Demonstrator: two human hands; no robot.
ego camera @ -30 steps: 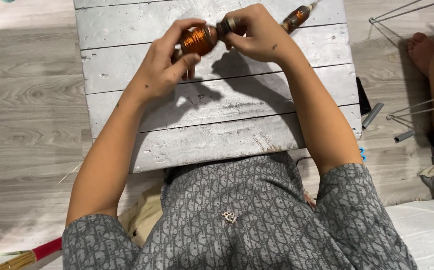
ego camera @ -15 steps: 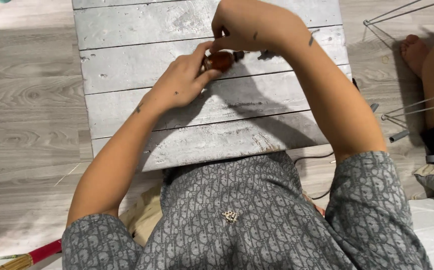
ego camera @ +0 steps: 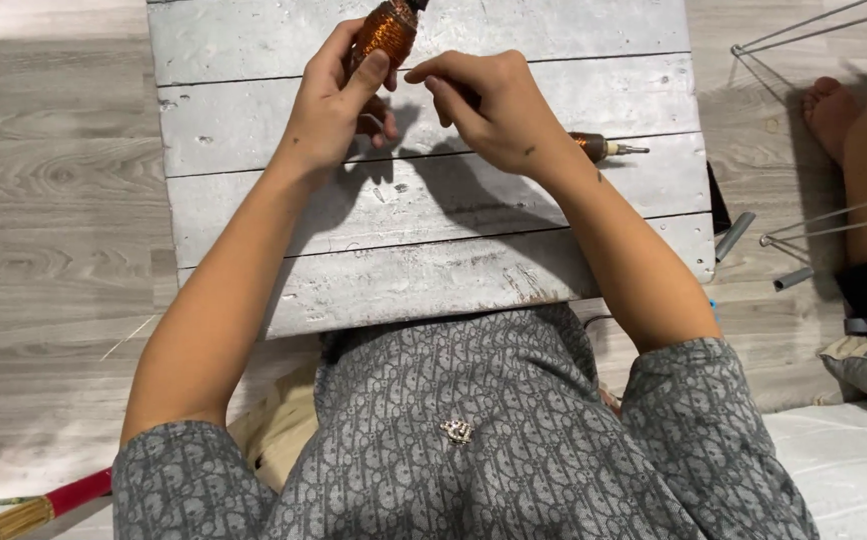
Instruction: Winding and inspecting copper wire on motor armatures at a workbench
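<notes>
A: Nearest the camera: grey patterned shirt (ego camera: 474, 440), both forearms reaching toward 12 o'clock over a whitewashed plank board (ego camera: 434, 250).

B: Right hand (ego camera: 489, 110)?

A: Thumb and forefinger pinched together, other fingers curled; whether anything thin sits in the pinch, I cannot tell. A second copper-wrapped tool (ego camera: 604, 148) lies on the board, poking out from behind that hand at 3 o'clock.

B: Left hand (ego camera: 339, 105)?

A: Clamped around a copper-wound spool (ego camera: 386, 28), thumb pressed on its side. Glittery orange-brown winding, bulging oval body, dark tip at the top. It stands out of the fist at 1 o'clock, at the board's far edge, above the planks.
</notes>
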